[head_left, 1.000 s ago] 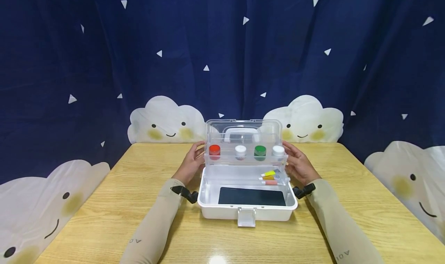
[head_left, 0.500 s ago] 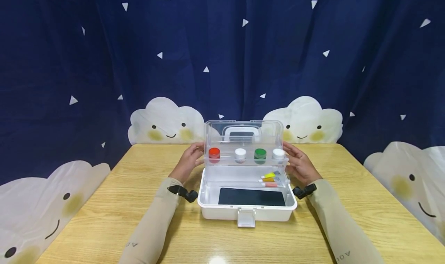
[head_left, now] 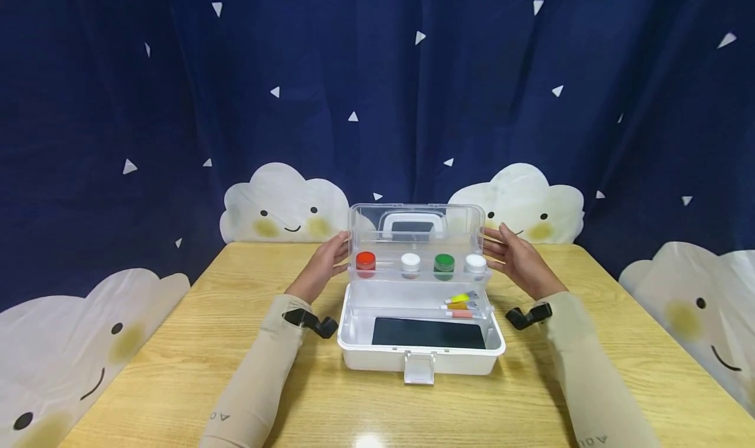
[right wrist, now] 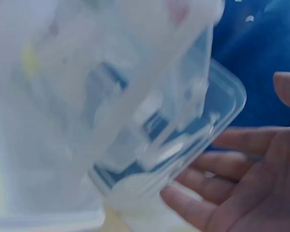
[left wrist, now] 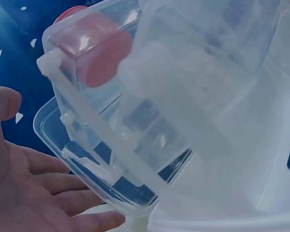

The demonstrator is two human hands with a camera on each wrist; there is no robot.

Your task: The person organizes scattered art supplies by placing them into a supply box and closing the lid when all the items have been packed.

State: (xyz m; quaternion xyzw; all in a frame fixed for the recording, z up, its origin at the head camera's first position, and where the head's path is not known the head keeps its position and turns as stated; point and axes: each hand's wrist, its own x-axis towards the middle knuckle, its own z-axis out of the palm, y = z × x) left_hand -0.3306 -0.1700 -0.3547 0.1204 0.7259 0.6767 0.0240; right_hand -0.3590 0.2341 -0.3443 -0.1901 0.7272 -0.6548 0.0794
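Observation:
A white storage box (head_left: 377,361) with a clear lid (head_left: 362,222) tipped up at the back stands on the table. My left hand (head_left: 321,268) is at the lid's left edge; in the left wrist view its fingers (left wrist: 63,182) extend behind the lid, thumb apart. At the right edge my right hand (head_left: 522,261) is spread, thumb raised, its fingertips by the lid. A raised clear tray holds a red-topped jar (head_left: 366,263), a green-topped jar (head_left: 444,266) and white-topped jars (head_left: 410,264). Below lie yellow (head_left: 460,297), orange (head_left: 455,306) and pink tubes (head_left: 460,314).
A dark flat rectangle (head_left: 427,333) lies on the box floor. The white latch (head_left: 419,369) hangs down in front, and a white handle (head_left: 413,217) shows through the lid. The wooden table (head_left: 224,323) meets a blue curtain (head_left: 377,74) with cloud shapes behind.
My right hand has swung outward to the right, away from the box, with its thumb lifting. The left hand has stayed almost in place at the lid's edge.

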